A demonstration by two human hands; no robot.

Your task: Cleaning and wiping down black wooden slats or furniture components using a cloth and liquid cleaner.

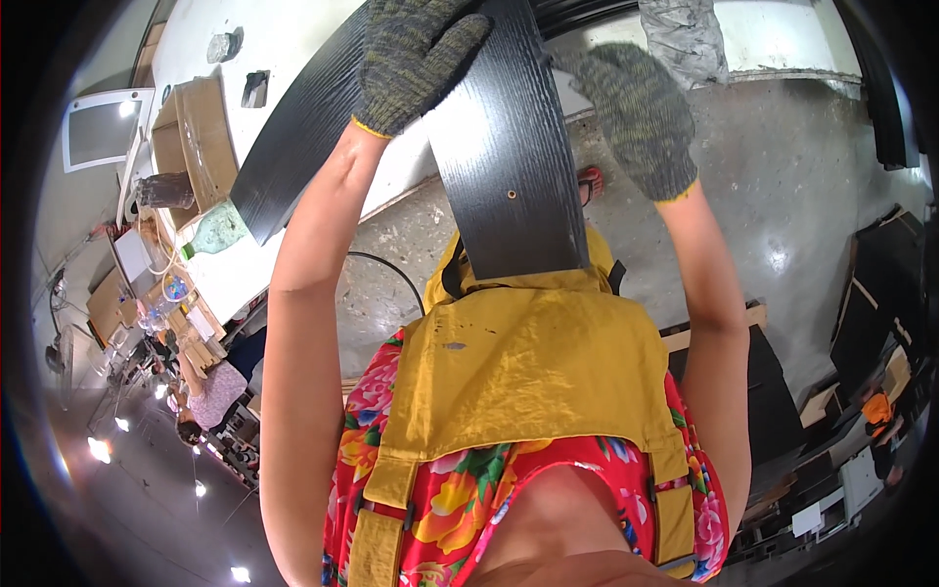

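Note:
A long black wood-grain board [513, 210] runs away from my body, its near end against my yellow apron. One small ringed hole shows near that end. My left hand [416, 68], in a dark knitted glove with a yellow cuff, lies flat over the left side of the board, thumb spread; the top edge cuts off its fingertips. Beneath my left hand and to the left is another black board [293, 147], slanting across the white table. At the right edge of the long board, my right hand [641, 122], in a matching glove, has its fingers closed against the edge; their undersides are hidden.
On the white table [230, 264] stand an open cardboard box [191, 127] and a green bottle [217, 230]. Grey wrapping [685, 39] lies at the far right. Dark panels [871, 284] lean at the right side. Another person [217, 391] is at the lower left.

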